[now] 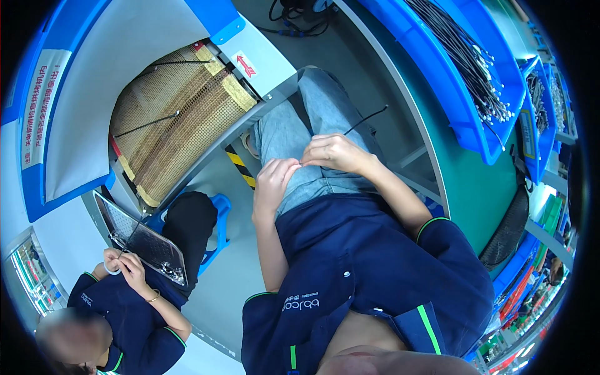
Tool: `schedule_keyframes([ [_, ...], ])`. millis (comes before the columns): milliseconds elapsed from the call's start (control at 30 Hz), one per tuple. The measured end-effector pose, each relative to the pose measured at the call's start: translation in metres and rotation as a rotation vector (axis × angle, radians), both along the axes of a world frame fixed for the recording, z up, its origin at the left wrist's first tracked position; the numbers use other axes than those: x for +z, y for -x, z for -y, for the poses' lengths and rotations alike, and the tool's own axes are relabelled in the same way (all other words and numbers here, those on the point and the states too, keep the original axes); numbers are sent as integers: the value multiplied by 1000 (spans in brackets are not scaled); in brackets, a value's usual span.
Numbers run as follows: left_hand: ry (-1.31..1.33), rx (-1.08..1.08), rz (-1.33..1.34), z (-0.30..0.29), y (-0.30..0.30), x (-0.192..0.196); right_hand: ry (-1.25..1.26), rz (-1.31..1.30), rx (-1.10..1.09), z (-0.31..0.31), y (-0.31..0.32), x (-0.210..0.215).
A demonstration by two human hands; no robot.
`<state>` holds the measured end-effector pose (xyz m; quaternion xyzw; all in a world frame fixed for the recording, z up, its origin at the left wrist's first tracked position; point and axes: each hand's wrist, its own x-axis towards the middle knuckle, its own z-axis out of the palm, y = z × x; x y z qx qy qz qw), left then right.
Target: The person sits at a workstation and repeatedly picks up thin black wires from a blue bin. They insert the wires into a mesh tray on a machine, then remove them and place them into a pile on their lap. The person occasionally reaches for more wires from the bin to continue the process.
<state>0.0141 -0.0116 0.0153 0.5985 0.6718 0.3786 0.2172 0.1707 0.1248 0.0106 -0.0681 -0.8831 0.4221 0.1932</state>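
Mesh belt (176, 139) left of the hands, green bench (465, 194) right. Right hand (331, 152) pinches black cable (367, 120), jutting beyond it; left hand (273, 181) meets its fingertips, grip unclear. Cable likely light, springy; pinch near end.

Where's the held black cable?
Head view, right of centre: the black cable sticks out of the right hand, its tip between the jeans and the green table.
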Motion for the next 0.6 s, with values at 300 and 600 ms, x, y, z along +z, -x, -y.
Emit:
schedule_keyframes([
  [300, -79, 52, -110, -4, 0, -8, 208, 75, -102, 1, 3, -3],
  [600, -89, 63, 2, -3, -3, -11, 280, 84, -123, 4, 2, -3],
])
